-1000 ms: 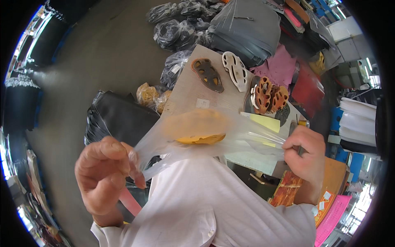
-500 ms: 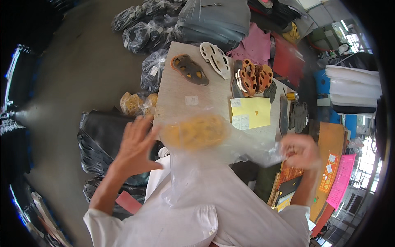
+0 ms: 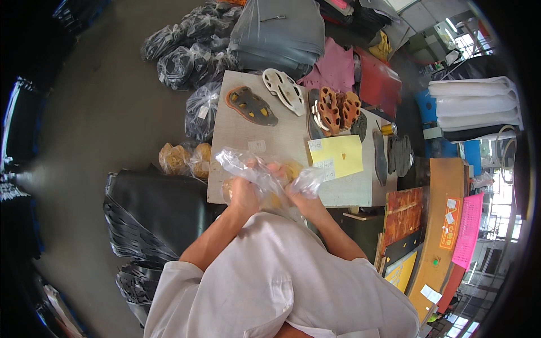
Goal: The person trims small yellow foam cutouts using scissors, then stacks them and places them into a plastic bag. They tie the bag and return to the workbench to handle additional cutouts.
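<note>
Comparing with half a second ago, I see both hands have dropped from a wide spread to a tight gather at the near edge of the table (image 3: 248, 141): the clear plastic bag (image 3: 251, 166) that was stretched flat between them is now bunched up, and the tan, sole-shaped piece (image 3: 292, 170) inside it has come down with it. I judge the bag is being closed or crumpled around that piece rather than held open.

From the left: my left hand (image 3: 243, 194) is curled, fingers folded over a crumpled wad of the film, which trails up and away from the grip. Just right of it the tan piece peeks out between the two grips. My right hand (image 3: 301, 191) is likewise clenched on the film's other end, knuckles up, touching or almost touching the left. Beyond that grip lies a yellow sheet (image 3: 341, 155).
</note>
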Demonstrator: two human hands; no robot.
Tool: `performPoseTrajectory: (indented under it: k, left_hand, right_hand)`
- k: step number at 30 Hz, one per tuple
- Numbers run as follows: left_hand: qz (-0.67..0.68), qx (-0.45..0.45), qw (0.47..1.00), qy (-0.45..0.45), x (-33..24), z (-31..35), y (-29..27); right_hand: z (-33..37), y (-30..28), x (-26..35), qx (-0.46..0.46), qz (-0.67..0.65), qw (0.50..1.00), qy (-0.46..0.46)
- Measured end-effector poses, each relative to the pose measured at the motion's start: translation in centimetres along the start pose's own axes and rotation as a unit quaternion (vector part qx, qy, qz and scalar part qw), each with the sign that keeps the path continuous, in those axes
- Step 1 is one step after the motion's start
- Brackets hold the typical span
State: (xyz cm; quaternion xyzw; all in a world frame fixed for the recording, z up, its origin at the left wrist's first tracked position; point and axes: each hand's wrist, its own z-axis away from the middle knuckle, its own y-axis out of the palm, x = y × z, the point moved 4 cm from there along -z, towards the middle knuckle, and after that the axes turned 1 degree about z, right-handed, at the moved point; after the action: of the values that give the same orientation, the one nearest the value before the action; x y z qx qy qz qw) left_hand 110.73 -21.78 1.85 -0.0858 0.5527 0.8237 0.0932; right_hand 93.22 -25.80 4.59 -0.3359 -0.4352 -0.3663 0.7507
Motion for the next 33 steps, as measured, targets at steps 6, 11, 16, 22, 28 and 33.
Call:
performPoseTrajectory:
  k: [6,11,16,22,28,33]
  left_hand:
    - [-0.157,-0.132,0.967,-0.149,-0.2,-3.0,-2.0]
    - [-0.338,0.021,0.940,-0.054,-0.9,-2.3,0.6]
    - [-0.533,0.269,0.802,0.005,-0.2,1.5,4.3]
    - [-0.532,0.063,0.843,-0.046,-0.6,1.0,4.1]
    - [-0.380,0.020,0.919,-0.105,-0.5,0.6,1.6]
    - [-0.391,0.070,0.913,-0.090,-0.2,0.3,0.8]
  right_hand:
    - [1.6,-1.1,7.8,0.073,0.362,0.915,-0.160]
    - [3.2,-0.9,14.1,0.127,0.414,0.877,-0.209]
    - [0.7,0.9,15.1,0.207,0.356,0.891,-0.191]
    - [-4.5,-3.0,14.7,0.193,0.170,0.934,-0.247]
    - [-8.4,-5.4,6.3,0.236,0.237,0.942,-0.040]
    - [-7.8,-3.5,5.9,0.222,0.132,0.958,-0.122]
